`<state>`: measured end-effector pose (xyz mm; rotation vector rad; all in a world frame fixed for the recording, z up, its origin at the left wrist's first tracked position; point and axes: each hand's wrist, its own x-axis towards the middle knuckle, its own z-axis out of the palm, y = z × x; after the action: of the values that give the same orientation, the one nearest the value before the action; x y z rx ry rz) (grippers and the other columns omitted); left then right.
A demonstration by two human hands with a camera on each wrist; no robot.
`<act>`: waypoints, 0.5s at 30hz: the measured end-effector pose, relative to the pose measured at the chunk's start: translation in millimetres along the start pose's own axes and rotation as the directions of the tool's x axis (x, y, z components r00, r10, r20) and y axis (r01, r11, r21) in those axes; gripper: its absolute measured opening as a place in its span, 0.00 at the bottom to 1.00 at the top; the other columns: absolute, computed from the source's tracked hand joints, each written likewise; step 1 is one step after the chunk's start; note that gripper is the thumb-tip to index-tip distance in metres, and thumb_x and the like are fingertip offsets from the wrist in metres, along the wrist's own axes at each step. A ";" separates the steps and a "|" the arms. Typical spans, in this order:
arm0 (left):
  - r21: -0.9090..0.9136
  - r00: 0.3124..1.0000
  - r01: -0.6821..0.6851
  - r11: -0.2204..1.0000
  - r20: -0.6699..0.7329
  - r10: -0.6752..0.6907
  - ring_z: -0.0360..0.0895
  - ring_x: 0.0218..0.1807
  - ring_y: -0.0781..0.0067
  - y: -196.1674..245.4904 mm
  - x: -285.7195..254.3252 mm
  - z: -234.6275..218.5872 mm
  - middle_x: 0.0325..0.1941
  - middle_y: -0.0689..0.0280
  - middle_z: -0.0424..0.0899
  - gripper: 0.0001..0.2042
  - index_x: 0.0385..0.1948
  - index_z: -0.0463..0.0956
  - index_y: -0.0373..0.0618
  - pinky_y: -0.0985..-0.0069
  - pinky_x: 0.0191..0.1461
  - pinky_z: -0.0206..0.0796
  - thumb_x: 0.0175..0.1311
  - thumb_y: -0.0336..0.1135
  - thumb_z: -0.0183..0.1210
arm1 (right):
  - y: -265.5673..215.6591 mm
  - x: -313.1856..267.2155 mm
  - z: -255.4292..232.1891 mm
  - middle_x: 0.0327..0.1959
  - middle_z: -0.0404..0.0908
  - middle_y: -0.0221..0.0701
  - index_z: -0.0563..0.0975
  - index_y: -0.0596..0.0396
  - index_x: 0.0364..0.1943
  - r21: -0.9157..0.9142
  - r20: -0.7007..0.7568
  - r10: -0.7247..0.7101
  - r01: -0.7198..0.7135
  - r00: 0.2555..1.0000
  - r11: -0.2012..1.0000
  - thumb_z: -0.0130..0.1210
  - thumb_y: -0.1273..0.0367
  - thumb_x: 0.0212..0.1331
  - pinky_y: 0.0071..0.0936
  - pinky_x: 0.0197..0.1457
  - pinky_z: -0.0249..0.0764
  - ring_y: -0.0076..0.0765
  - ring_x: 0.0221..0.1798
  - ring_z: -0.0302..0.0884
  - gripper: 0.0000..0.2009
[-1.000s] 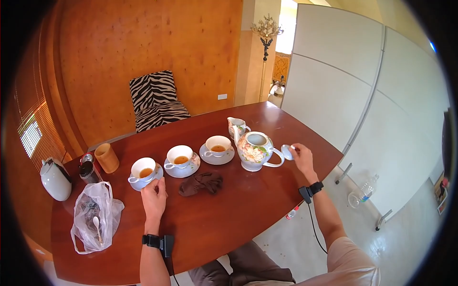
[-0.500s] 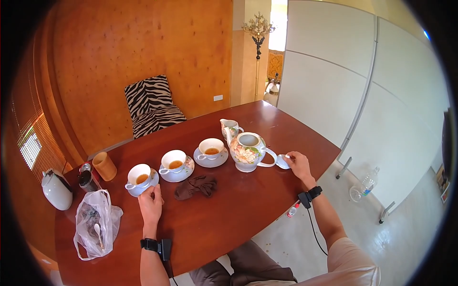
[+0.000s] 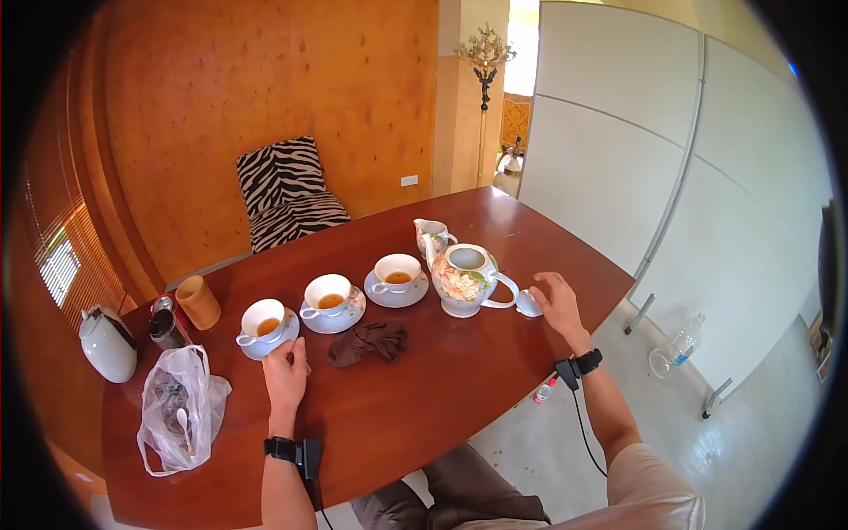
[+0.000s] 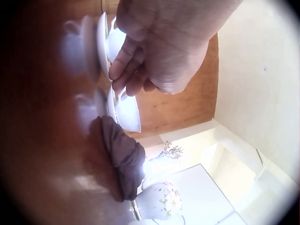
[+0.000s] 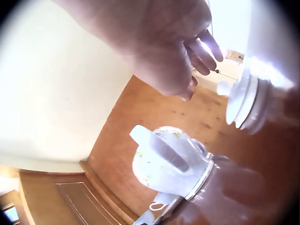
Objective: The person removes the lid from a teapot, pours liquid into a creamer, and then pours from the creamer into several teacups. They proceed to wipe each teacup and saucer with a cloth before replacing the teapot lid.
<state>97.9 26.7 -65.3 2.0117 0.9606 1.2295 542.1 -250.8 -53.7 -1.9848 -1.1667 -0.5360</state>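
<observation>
At saucer (image 3: pixel 257 350) | left fingers (image 3: pixel 279 355): grip unclear | right fingers (image 5: pixel 202 63) loose, off lid (image 5: pixel 238 101) (seen right-wrist only)

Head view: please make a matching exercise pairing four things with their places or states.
1. Teapot
2. Lid
3. Brown cloth
4. Zebra-striped chair

A. Crumpled on the table, on the near side of the cups
B. Beyond the table's far edge
C. Upright, its top uncovered
D. On the table, beside the right hand

Pairs: 1-C, 2-D, 3-A, 4-B
</observation>
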 end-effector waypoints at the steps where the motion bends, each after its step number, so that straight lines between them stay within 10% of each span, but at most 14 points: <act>1: 0.007 1.000 -0.007 1.000 0.006 0.007 0.74 0.14 0.74 -0.6 0.4 1.0 0.10 0.63 0.75 0.20 0.17 0.73 0.36 0.73 0.21 0.63 0.74 0.36 0.56 | -11.5 2.1 -3.7 0.51 0.81 0.43 0.80 0.57 0.49 0.028 -0.012 0.001 0.000 1.000 1.000 0.62 0.67 0.62 0.41 0.57 0.76 0.53 0.55 0.79 0.14; 15: 0.068 0.998 0.003 0.998 0.066 -0.007 0.75 0.17 0.76 3.6 -0.4 -2.8 0.13 0.64 0.77 0.21 0.19 0.75 0.36 0.75 0.23 0.63 0.75 0.37 0.55 | -147.8 12.2 9.4 0.52 0.81 0.40 0.80 0.57 0.44 0.321 -0.016 -0.301 0.290 0.954 0.902 0.62 0.71 0.62 0.40 0.56 0.75 0.54 0.54 0.79 0.09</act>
<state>96.2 24.7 -61.5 2.0877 0.9874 1.1343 419.6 -193.1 7.4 -1.5546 -1.4881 -0.4307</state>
